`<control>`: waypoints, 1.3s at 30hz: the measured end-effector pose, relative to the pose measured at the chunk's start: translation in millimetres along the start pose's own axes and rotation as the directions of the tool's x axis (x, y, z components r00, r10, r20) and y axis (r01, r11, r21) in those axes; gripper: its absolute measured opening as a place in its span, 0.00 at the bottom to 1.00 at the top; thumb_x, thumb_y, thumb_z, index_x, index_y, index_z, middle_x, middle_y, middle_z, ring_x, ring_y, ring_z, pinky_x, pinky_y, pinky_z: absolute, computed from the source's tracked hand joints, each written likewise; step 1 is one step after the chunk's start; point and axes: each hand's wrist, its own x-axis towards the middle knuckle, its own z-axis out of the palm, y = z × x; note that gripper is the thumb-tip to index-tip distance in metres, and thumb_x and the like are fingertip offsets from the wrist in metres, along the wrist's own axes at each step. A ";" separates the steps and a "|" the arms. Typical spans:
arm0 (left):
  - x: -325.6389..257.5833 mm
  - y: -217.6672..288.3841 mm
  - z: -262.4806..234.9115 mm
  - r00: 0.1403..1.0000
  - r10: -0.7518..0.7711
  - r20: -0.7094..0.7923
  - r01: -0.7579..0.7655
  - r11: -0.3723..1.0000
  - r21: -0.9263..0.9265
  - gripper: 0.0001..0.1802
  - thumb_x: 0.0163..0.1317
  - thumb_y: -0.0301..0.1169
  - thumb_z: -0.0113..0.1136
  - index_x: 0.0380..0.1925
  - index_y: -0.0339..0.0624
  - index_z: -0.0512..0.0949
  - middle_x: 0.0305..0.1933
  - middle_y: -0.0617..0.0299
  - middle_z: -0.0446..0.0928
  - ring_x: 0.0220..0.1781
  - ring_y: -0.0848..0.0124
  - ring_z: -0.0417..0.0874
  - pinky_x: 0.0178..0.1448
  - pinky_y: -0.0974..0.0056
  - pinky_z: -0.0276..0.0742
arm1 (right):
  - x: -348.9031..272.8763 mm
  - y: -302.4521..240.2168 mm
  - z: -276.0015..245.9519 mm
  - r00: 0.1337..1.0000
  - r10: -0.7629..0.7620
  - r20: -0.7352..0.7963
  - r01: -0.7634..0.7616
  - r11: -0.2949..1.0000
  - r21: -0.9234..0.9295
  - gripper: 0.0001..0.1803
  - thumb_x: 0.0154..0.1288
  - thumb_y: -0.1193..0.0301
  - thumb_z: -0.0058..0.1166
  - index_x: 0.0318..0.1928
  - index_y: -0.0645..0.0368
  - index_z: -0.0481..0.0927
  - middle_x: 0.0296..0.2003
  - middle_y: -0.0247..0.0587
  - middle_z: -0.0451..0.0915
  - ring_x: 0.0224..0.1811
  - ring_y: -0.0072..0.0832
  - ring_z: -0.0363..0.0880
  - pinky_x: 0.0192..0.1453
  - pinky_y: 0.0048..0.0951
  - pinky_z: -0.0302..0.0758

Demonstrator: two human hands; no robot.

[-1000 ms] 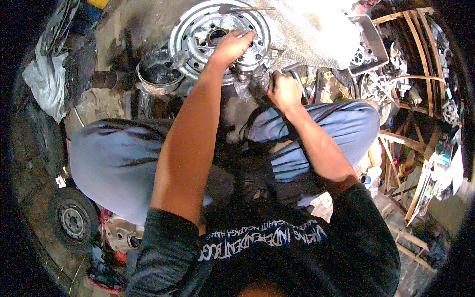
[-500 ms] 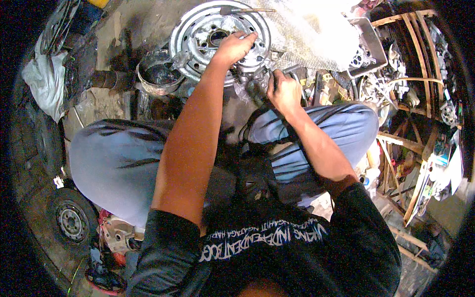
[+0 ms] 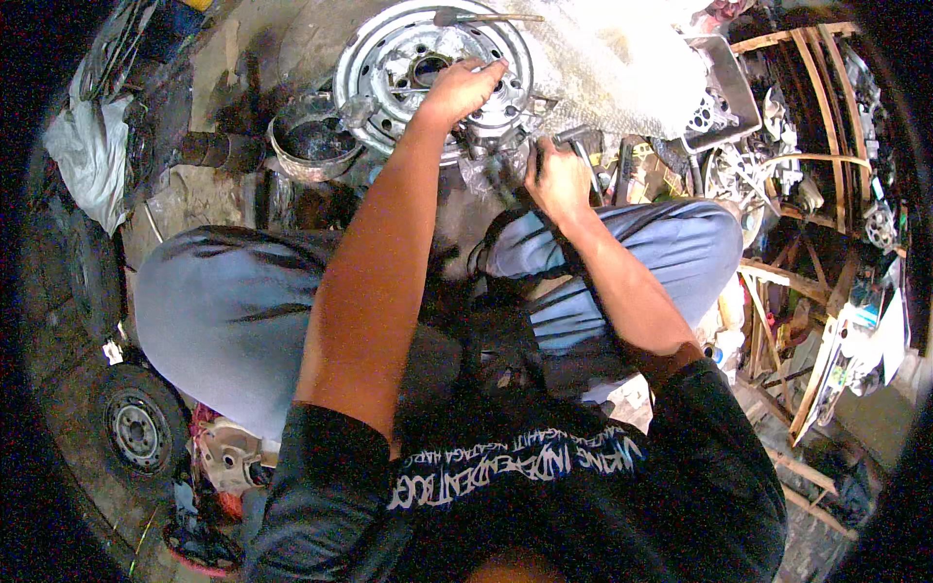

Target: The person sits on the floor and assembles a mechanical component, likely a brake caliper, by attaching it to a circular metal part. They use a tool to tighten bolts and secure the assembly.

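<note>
Both hands work at the near edge of a silver steel wheel rim (image 3: 428,68) that lies flat on the workshop floor, ahead of the person's crossed legs in blue trousers (image 3: 224,311). Left hand (image 3: 462,89) rests palm-down on the rim's lower right part, fingers curled loosely over the metal beside the hub hole; whether it grips anything under the palm cannot be told. Right hand (image 3: 556,180) sits just off the rim's lower right edge, closed around a dark tool handle (image 3: 583,155) whose upper end pokes out above the knuckles. Between the two hands, touching the rim's edge, is a small grey metal part (image 3: 486,155), too blurred to make out further.

Left of the rim, just beside it, stands a round dirty metal bowl (image 3: 311,146) with dark contents. Beyond the rim's top edge a thin rod-like tool (image 3: 486,17) lies across it. Right of the rim spreads a pale, mesh-like sheet (image 3: 622,68), and past that a grey tray (image 3: 724,92) with small metal pieces. Farther right of the rim, well apart, are wooden slats and frames (image 3: 807,117) amid clutter. Far down to the left of the rim, near the person's hip, a small black tyre on a grey wheel (image 3: 136,428) rests on the floor, with a reddish machine part (image 3: 228,457) beside it. A crumpled pale plastic bag (image 3: 87,160) lies well to the rim's left.
</note>
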 end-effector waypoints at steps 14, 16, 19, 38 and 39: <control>-8.5 4.7 -1.6 0.998 0.004 -0.057 -0.004 1.000 0.000 0.46 0.60 0.62 0.57 0.64 0.31 0.75 0.68 0.37 0.72 0.72 0.48 0.72 0.76 0.57 0.65 | 0.3 1.0 1.7 0.999 0.021 -0.049 -0.019 0.999 0.030 0.10 0.67 0.66 0.55 0.34 0.61 0.80 0.24 0.61 0.82 0.28 0.56 0.84 0.35 0.54 0.80; -4.9 8.9 -3.4 0.997 0.023 -0.068 -0.023 1.000 0.003 0.46 0.60 0.61 0.57 0.64 0.31 0.75 0.68 0.37 0.72 0.73 0.48 0.72 0.76 0.57 0.64 | 2.9 -1.6 -0.7 0.995 0.028 -0.096 -0.020 0.996 0.082 0.11 0.67 0.66 0.55 0.33 0.61 0.80 0.24 0.61 0.82 0.27 0.55 0.84 0.35 0.54 0.80; -11.1 7.7 0.3 0.994 0.019 -0.108 -0.020 1.000 -0.003 0.46 0.60 0.62 0.57 0.64 0.31 0.75 0.68 0.36 0.73 0.73 0.48 0.72 0.76 0.57 0.64 | -2.0 -4.5 -0.6 0.999 0.027 -0.044 -0.024 0.997 0.078 0.10 0.67 0.67 0.56 0.33 0.61 0.80 0.23 0.62 0.81 0.27 0.56 0.83 0.36 0.55 0.79; -13.4 10.0 -3.0 0.997 -0.012 -0.080 0.013 1.000 0.006 0.48 0.60 0.63 0.57 0.65 0.30 0.74 0.67 0.36 0.73 0.72 0.48 0.73 0.75 0.57 0.65 | 3.1 -7.5 -4.4 0.996 0.017 -0.092 -0.009 0.996 0.093 0.08 0.65 0.69 0.57 0.35 0.62 0.80 0.23 0.60 0.81 0.26 0.55 0.84 0.34 0.52 0.80; -13.5 13.0 -0.9 0.997 -0.014 -0.079 0.013 1.000 -0.004 0.47 0.60 0.63 0.57 0.65 0.30 0.73 0.67 0.36 0.73 0.72 0.48 0.73 0.76 0.57 0.64 | 1.2 0.4 1.9 0.998 0.026 -0.066 -0.022 0.998 0.052 0.08 0.65 0.69 0.57 0.34 0.62 0.79 0.23 0.60 0.81 0.26 0.55 0.83 0.34 0.52 0.79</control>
